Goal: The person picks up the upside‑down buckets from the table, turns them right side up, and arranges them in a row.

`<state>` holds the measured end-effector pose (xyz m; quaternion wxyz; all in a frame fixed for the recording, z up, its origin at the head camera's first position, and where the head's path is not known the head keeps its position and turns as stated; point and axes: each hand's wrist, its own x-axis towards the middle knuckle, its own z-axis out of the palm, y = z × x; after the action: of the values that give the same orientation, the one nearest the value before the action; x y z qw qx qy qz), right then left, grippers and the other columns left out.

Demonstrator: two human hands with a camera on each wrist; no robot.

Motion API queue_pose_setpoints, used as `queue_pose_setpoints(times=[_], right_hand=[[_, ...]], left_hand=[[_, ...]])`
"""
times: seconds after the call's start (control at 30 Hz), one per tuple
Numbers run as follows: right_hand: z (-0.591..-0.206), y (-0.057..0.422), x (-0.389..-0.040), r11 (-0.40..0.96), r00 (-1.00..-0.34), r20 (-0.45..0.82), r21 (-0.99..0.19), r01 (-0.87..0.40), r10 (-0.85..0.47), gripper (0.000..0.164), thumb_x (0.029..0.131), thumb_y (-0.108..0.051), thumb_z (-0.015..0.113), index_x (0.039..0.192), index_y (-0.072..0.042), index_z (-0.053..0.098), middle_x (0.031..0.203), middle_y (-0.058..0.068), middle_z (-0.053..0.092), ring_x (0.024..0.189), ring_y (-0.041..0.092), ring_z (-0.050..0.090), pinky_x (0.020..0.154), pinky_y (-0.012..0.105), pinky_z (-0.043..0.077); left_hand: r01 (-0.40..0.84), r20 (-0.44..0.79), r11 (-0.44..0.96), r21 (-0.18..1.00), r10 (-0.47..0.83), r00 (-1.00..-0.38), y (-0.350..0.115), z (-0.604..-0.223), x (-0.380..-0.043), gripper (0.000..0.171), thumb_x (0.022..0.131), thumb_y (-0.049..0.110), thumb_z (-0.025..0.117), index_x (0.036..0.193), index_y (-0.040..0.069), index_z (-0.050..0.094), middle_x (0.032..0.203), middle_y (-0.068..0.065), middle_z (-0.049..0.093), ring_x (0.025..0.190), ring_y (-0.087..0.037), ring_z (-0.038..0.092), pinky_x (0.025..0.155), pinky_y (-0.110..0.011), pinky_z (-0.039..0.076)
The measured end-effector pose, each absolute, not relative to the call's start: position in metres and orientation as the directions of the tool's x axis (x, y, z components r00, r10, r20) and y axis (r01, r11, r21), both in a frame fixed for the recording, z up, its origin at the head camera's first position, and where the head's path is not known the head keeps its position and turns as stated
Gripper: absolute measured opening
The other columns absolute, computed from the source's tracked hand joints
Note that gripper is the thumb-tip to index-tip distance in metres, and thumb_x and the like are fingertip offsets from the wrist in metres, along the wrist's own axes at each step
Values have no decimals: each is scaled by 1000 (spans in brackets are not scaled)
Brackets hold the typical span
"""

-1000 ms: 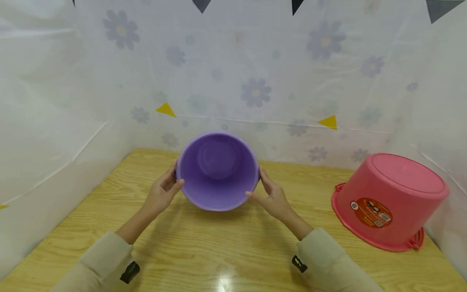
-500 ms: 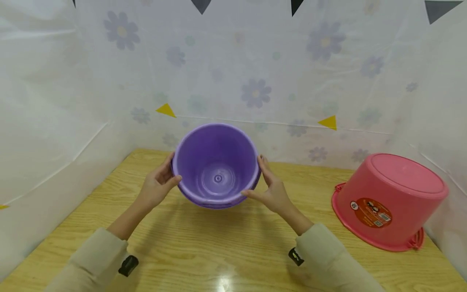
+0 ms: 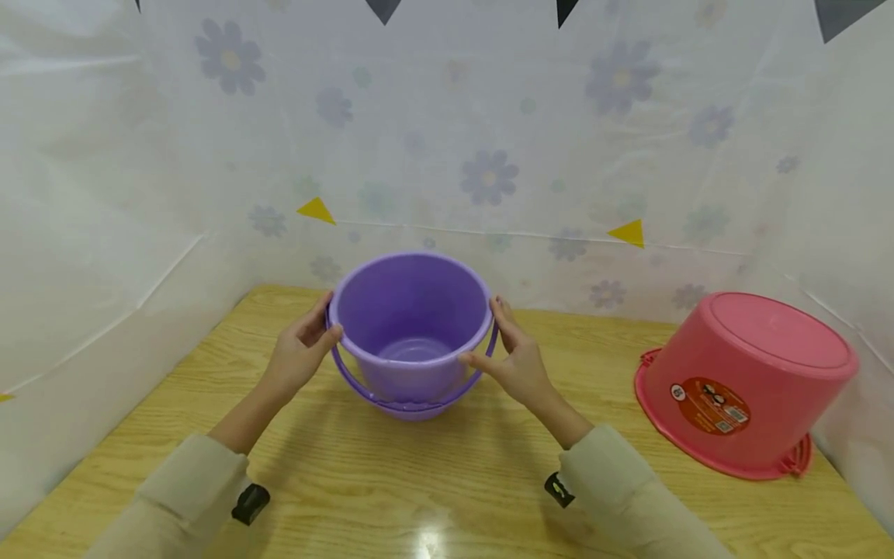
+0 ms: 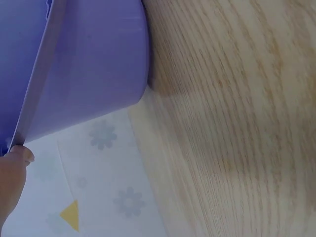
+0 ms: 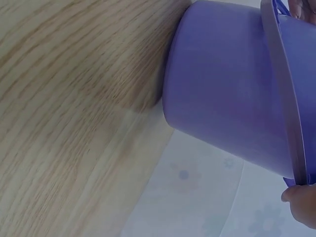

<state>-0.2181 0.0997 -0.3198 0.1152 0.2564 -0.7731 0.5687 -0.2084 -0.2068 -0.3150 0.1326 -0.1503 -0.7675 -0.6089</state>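
A purple bucket (image 3: 412,380) stands mouth up in the middle of the head view, its inside visible. Its handle (image 3: 412,406) hangs down across the front wall. On the left side of the rim, my left hand (image 3: 296,353) grips, thumb in front and fingers behind. My right hand (image 3: 520,365) holds the right side of the rim in the same way. Both wrist views show the bucket's wall (image 4: 103,54) side-on, its base close against the wooden surface; whether it bears fully on it I cannot tell. A thumb (image 4: 19,155) lies at the rim in the left wrist view.
A pink bucket (image 3: 782,388) sits upside down at the right of the wooden table (image 3: 391,481), with a red label on its side. Behind the table hangs a white flowered sheet (image 3: 419,116), and pale sheets close in both sides.
The purple bucket has tipped from its mouth facing me to upright, its base swinging down and its handle coming into view. Both hands have stayed on the rim.
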Motion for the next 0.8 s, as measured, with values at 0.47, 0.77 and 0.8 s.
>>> queue_pose_setpoints(times=[0.47,0.77,0.8], right_hand=[[-317,90,-232,195,-865,438,-852,-486,-244,95,74,-26,77,142,9,20,152,20,12,144,27,9,114,35,20],[-319,86,-243,215,-876,413,-859,-465,-248,96,75,-31,76,142,8,20,153,22,11,144,29,9,114,35,20],[-319,86,-243,220,-877,411,-858,-464,-250,95,75,-30,76,143,7,20,153,21,11,144,28,9,114,34,20]], left_hand=[[303,306,203,931,20,-952,-208,-310,-218,55,96,11,50,144,-1,26,149,-19,27,136,-32,32,95,-5,36],[295,301,193,936,-4,-954,-211,-317,-229,55,96,13,49,143,-2,26,149,-19,27,137,-31,30,101,-12,35],[292,299,193,937,-7,-954,-211,-317,-230,54,96,13,49,143,-2,26,149,-18,27,137,-31,30,102,-13,35]])
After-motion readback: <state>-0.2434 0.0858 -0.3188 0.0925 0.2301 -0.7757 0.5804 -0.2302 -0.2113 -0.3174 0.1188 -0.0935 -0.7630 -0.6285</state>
